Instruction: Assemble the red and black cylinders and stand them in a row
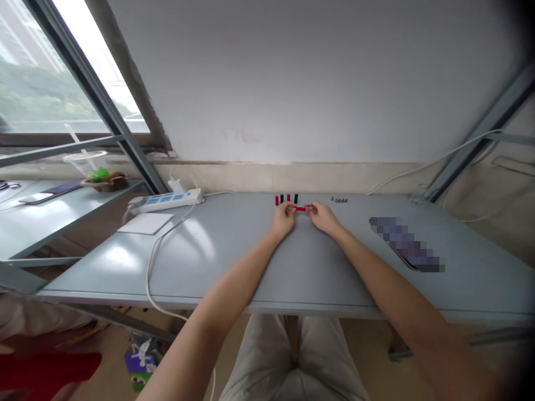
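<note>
Near the back edge of the table, my left hand and my right hand face each other. Between them lies a short, slim red cylinder, held level, with one end in the closed fingertips of each hand. Just behind my left hand stand several small upright cylinders, among them a red one and a black one. To the right, behind my right hand, is a row of small dark metallic pieces, too small to name. My fingers cover the ends of the held cylinder.
A phone-like flat object, pixelated, lies on the right of the grey table. On the left are a white power strip, a white flat square and a cable running over the front edge. A wall rises behind.
</note>
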Demonstrator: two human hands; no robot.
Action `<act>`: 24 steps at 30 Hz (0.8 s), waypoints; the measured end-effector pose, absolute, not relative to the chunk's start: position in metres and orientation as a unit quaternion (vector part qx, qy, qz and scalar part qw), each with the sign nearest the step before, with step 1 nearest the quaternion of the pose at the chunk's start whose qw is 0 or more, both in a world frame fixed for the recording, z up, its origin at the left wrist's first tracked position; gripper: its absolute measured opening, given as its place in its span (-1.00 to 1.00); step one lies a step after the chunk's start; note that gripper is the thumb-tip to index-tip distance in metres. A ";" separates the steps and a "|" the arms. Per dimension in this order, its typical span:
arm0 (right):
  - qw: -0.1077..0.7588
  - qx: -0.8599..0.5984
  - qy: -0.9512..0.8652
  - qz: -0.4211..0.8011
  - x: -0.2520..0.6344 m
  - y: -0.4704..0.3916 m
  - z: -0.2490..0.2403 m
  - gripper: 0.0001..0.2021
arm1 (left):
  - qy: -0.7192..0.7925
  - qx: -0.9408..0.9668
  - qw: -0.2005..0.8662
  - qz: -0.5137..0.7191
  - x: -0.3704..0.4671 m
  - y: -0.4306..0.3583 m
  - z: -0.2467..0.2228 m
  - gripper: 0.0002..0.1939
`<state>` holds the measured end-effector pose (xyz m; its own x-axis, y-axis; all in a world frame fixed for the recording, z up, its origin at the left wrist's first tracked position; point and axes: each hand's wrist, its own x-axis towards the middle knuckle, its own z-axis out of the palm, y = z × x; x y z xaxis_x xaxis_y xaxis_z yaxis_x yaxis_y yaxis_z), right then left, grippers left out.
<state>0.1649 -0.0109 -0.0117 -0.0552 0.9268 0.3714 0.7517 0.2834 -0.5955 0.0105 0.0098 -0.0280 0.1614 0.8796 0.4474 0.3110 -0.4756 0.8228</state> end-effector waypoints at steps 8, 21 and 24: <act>0.414 -0.564 -0.656 0.281 0.167 -0.004 -0.018 -0.59 | 0.397 0.673 0.363 0.507 0.013 0.010 -0.025 -0.88; 0.440 -0.578 -0.659 0.197 0.164 -0.009 -0.011 -0.83 | 0.438 0.620 0.387 0.524 0.010 0.011 -0.024 -0.88; 0.364 -0.578 -0.720 0.123 0.166 -0.012 -0.010 -0.82 | 0.444 0.621 0.379 0.524 0.009 0.012 -0.025 -0.88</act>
